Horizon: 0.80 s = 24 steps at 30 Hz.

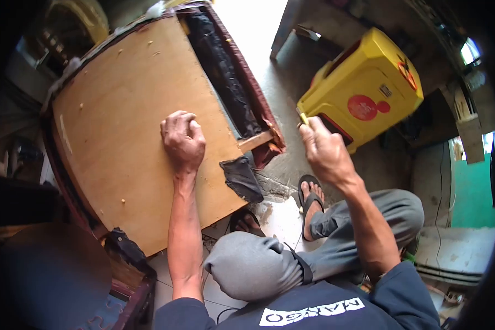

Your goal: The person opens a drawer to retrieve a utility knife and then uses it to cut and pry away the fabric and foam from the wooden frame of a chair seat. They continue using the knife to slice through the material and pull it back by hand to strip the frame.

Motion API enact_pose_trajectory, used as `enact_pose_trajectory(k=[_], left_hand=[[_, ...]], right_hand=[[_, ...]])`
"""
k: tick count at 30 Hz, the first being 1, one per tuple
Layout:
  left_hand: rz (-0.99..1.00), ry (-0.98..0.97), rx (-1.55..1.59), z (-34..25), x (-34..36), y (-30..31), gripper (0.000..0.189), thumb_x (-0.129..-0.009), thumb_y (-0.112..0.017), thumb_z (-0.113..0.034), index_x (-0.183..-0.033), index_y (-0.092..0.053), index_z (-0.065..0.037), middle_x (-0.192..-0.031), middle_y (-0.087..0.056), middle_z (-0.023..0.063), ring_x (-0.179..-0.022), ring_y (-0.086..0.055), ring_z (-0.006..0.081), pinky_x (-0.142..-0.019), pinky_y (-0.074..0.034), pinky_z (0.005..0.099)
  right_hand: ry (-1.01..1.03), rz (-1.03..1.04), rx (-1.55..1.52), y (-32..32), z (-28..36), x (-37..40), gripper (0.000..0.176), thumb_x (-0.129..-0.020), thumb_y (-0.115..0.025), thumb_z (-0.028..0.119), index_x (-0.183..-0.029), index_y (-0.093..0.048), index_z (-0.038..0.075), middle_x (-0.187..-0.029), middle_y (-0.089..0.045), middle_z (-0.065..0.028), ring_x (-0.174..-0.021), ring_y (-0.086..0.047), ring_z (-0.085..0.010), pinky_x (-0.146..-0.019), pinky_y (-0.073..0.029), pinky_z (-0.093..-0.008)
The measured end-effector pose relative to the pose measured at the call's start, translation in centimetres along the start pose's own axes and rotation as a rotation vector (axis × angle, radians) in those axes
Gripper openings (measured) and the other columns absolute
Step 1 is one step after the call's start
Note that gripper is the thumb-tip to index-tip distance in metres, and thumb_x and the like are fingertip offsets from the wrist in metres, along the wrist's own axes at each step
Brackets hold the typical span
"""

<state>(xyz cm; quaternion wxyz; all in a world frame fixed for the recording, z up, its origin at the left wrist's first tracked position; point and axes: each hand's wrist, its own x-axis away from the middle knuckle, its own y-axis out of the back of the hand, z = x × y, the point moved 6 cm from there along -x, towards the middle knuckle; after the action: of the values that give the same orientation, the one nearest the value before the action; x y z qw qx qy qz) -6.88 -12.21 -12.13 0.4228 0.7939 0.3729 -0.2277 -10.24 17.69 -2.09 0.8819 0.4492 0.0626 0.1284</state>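
My left hand (183, 142) is curled into a fist over a flat plywood panel (132, 110); whatever its fingers may hold is hidden. The panel is part of an upholstered furniture piece with a dark red edge (242, 69) and black cloth (242, 179) at its corner. To the right, my right hand (327, 149) is closed around a small tool with a yellowish handle (304, 117), mostly covered by my fingers. It is held up off the panel, in front of a yellow plastic crate-like box (388, 82) in this view.
A wooden crosspiece (256, 142) spans an open slot at the furniture's right side. Several small pale bits dot the panel. My sandalled foot (312, 201) and bent knee (247, 267) are close to the near edge. A thin cable (439, 203) hangs at the right.
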Motion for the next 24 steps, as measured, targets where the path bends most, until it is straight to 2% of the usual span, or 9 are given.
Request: enact_pose_trajectory(k=[4, 8, 10, 12, 16, 18, 20, 21, 24], left_hand=[[-0.017, 0.084, 0.117, 0.0, -0.6, 0.2, 0.013, -0.087, -0.065, -0.001, -0.096, -0.073, -0.004, -0.101, -0.072, 0.0119, -0.098, -0.066, 0.0317, -0.092, -0.053, 0.0423], [0.052, 0.283, 0.289, -2.8, -1.7, -1.2, 0.017, -0.096, -0.062, -0.010, -0.105, -0.074, -0.002, -0.097, -0.073, 0.0149, -0.084, -0.071, 0.0268, -0.077, -0.059, 0.0388], [0.281, 0.391, 0.426, -5.4, -2.5, -3.7, 0.019, -0.098, -0.065, -0.017, -0.109, -0.075, -0.003, -0.092, -0.075, 0.0075, -0.083, -0.070, 0.0145, -0.077, -0.057, 0.0308], [0.519, 0.446, 0.477, -7.4, -3.4, -6.7, 0.023, -0.098, -0.065, -0.019, -0.112, -0.074, -0.002, -0.090, -0.075, 0.0080, -0.081, -0.070, 0.0133, -0.077, -0.057, 0.0304], [0.543, 0.393, 0.267, -8.3, -4.6, -12.2, 0.034, -0.095, -0.067, -0.028, -0.114, -0.072, 0.000, -0.100, -0.077, 0.0195, -0.094, -0.075, 0.0286, -0.084, -0.058, 0.0391], [0.728, 0.448, 0.187, -8.4, -4.9, -13.7, 0.035, -0.097, -0.063, -0.033, -0.110, -0.074, -0.002, -0.103, -0.077, 0.0204, -0.098, -0.075, 0.0326, -0.087, -0.058, 0.0420], [1.001, 0.485, 0.020, -9.1, -6.2, -12.6, 0.035, -0.100, -0.059, -0.033, -0.103, -0.076, -0.003, -0.092, -0.076, 0.0216, -0.091, -0.076, 0.0331, -0.084, -0.058, 0.0436], [0.994, 0.358, -0.038, -8.8, -6.4, -11.5, 0.036, -0.101, -0.058, -0.033, -0.100, -0.075, -0.002, -0.086, -0.074, 0.0223, -0.086, -0.075, 0.0340, -0.080, -0.058, 0.0445], [1.131, 0.303, 0.003, -7.3, -6.7, -6.5, 0.035, -0.102, -0.058, -0.031, -0.095, -0.072, 0.000, -0.079, -0.069, 0.0250, -0.076, -0.072, 0.0393, -0.071, -0.055, 0.0494]], right_hand=[[0.173, 0.064, 0.048, -2.8, 2.6, -1.1, 0.019, -0.110, -0.050, 0.019, -0.112, -0.055, 0.001, -0.071, -0.065, -0.0293, -0.065, -0.068, -0.0494, -0.058, -0.053, -0.0549], [0.142, 0.173, 0.143, 4.8, 8.2, 1.2, 0.017, -0.109, -0.053, 0.015, -0.119, -0.059, 0.002, -0.070, -0.067, -0.0234, -0.067, -0.072, -0.0412, -0.060, -0.057, -0.0476], [0.271, 0.045, 0.166, 8.6, 9.5, 2.2, 0.024, -0.109, -0.055, 0.017, -0.128, -0.059, 0.002, -0.074, -0.069, -0.0184, -0.070, -0.075, -0.0378, -0.062, -0.057, -0.0402], [0.297, -0.016, 0.078, 10.8, 7.8, 1.0, 0.026, -0.110, -0.055, 0.018, -0.129, -0.059, 0.002, -0.073, -0.066, -0.0147, -0.063, -0.069, -0.0271, -0.059, -0.052, -0.0358], [0.157, 0.134, -0.023, 11.7, 3.2, -7.5, 0.030, -0.112, -0.053, 0.026, -0.128, -0.062, 0.002, -0.070, -0.058, -0.0096, -0.053, -0.053, -0.0086, -0.051, -0.043, -0.0305], [0.148, 0.254, -0.201, 9.3, 2.2, -13.1, 0.029, -0.111, -0.055, 0.027, -0.126, -0.064, 0.003, -0.067, -0.057, -0.0103, -0.053, -0.058, -0.0156, -0.053, -0.046, -0.0359], [0.706, 0.327, 0.112, 6.0, 2.2, -19.5, 0.031, -0.108, -0.059, 0.027, -0.128, -0.064, 0.003, -0.070, -0.060, -0.0152, -0.057, -0.062, -0.0276, -0.059, -0.050, -0.0417], [0.719, 0.445, 0.185, 4.1, 2.5, -22.2, 0.033, -0.107, -0.061, 0.029, -0.129, -0.064, 0.004, -0.076, -0.065, -0.0199, -0.065, -0.065, -0.0370, -0.066, -0.052, -0.0467], [0.914, 0.650, 0.263, -0.5, 6.4, -25.1, 0.030, -0.106, -0.062, 0.031, -0.121, -0.072, 0.007, -0.087, -0.074, -0.0190, -0.078, -0.074, -0.0347, -0.074, -0.057, -0.0465]])
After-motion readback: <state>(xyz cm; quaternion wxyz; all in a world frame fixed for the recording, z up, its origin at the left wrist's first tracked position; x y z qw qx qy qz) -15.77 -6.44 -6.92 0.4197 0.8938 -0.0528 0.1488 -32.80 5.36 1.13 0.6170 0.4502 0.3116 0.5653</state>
